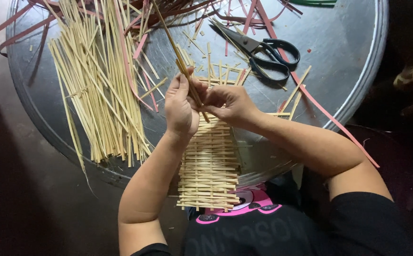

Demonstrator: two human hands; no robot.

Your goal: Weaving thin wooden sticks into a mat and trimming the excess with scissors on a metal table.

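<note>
My left hand (180,106) pinches long thin strip (180,61). My right hand (228,103) presses woven mat (210,168) top, at tabletop (353,71) edge. Best slide strip slow, over-under, push snug, keep mat flat.

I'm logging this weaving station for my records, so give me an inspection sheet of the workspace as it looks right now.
Surface: round grey metal tray, dull and scuffed, used as the worktop.
Job's things: woven strip mat of pale strips, running from the hands toward the person's body; long thin strip held over its far end.
Clutter: loose pile of pale strips on the left; reddish strips scattered across the top; black-handled scissors, blades slightly apart.
Grips: left hand and right hand both pinch the long thin strip at the mat's edge.
Cables: nothing seen.
Surroundings: dark floor around the tray; a dark object at the right edge, too dim to tell.
</note>
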